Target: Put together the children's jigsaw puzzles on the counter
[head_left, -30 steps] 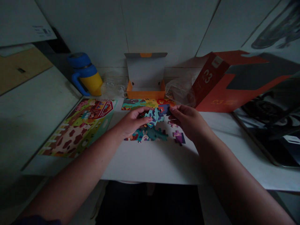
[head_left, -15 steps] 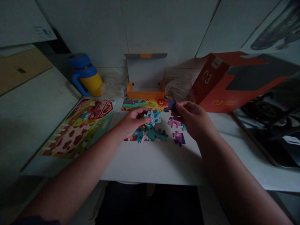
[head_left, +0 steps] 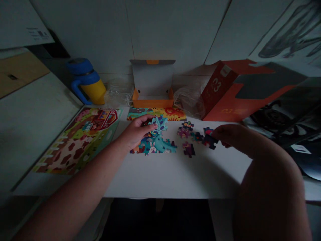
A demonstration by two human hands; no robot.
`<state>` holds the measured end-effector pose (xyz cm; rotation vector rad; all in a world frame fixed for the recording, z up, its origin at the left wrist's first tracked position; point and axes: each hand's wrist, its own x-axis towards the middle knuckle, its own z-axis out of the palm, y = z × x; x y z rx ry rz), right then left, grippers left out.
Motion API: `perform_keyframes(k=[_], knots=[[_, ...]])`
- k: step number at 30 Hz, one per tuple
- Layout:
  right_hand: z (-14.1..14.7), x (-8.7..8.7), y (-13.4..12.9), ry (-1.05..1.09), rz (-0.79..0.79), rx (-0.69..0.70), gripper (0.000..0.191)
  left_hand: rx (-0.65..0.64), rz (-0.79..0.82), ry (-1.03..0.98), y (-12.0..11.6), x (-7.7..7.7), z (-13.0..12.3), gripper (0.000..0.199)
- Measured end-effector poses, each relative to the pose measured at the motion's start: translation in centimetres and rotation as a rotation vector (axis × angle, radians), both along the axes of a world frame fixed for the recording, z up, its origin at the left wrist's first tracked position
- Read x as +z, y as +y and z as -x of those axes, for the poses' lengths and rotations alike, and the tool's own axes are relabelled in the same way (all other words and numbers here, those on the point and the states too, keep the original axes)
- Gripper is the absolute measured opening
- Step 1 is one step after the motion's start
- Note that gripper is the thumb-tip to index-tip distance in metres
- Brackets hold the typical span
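My left hand [head_left: 141, 131] is closed on several teal puzzle pieces [head_left: 160, 123], its thumb pressed on top. Below them lies a partly joined puzzle [head_left: 160, 144] with a white rabbit and a teal animal. At the right, my right hand [head_left: 227, 134] pinches the edge of a dark puzzle piece [head_left: 210, 142], close to a blue and pink piece [head_left: 208, 130]. Between the hands are loose pieces: a purple one [head_left: 188, 149], a pinkish one [head_left: 183, 132] and a dark teal one [head_left: 197, 136].
A finished farm puzzle [head_left: 77, 142] lies at left, an animal strip [head_left: 156, 113] behind. Along the wall stand a blue and yellow bottle [head_left: 87, 82], an open orange box [head_left: 152, 102], clear plastic wrapping [head_left: 188, 98] and a large red box [head_left: 225, 97].
My right hand has moved right and toward me, from the animal strip to the loose pieces, with a dark piece in its fingers. My left hand still holds the teal pieces.
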<state>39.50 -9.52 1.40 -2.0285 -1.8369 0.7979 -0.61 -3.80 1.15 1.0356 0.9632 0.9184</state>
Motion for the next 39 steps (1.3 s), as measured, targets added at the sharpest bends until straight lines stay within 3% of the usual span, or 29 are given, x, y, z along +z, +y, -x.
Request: perform_keyframes(k=[2,4,8,12,17,22,27,39], knots=[[-0.7,-0.5,-1.3,0.09,0.18,0.047,0.043,0.015,-0.003,0.003,0.0,0.1,0.0,0.047],[-1.0,-0.7,-2.3,0.056,0.238,0.067,0.042,0.025,-0.002,0.0,0.0,0.1,0.0,0.049],[0.0,-0.4,-3.4,-0.203,0.066,-0.003,0.031,0.016,0.013,-0.021,-0.2,0.2,-0.3,0.051],[3.5,1.0,-3.4,-0.4,-0.191,-0.092,0.027,0.023,0.004,-0.031,-0.3,0.4,-0.4,0.05],[7.7,3.2,-1.5,-0.406,-0.219,0.08,0.023,0.034,-0.018,-0.006,-0.1,0.2,-0.2,0.046],[9.3,4.2,2.4,-0.505,-0.186,0.225,0.019,0.052,-0.038,-0.013,0.2,0.0,-0.1,0.046],[11.2,3.4,4.6,-0.418,-0.184,0.209,0.019,0.092,-0.022,0.043,0.4,0.2,0.1,0.05],[10.9,2.0,3.3,-0.193,-0.109,0.335,0.019,-0.037,-0.054,0.122,0.2,-0.8,0.0,0.042]])
